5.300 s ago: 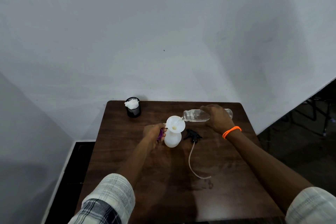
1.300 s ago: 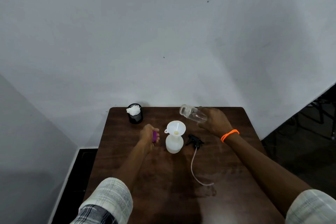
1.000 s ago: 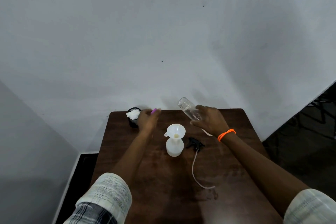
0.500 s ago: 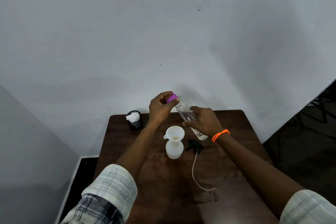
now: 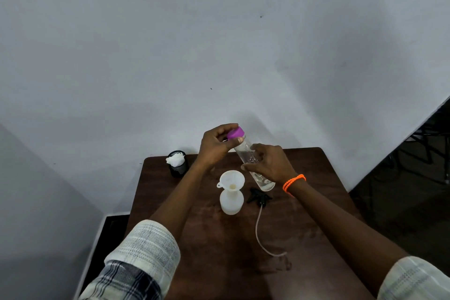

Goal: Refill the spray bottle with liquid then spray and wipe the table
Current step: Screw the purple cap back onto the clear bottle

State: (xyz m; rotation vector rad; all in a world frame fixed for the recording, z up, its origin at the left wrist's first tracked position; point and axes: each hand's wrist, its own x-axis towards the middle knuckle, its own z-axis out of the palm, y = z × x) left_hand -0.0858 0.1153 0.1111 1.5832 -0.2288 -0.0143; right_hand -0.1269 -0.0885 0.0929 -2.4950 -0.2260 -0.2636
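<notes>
A white spray bottle body stands on the dark brown table with a white funnel in its neck. Its black trigger head lies to the right, its thin tube trailing toward me. My right hand grips a clear plastic bottle, held tilted above the table with a little liquid at its base. My left hand pinches the purple cap on that bottle's mouth.
A black cup with a white crumpled cloth in it stands at the table's far left corner, near the white wall. Dark floor and chair legs lie to the right of the table.
My right hand stopped pouring into the funnel and tipped the clear bottle upward. My left hand rose from beside the spray bottle with the purple cap and set it on the clear bottle's mouth.
</notes>
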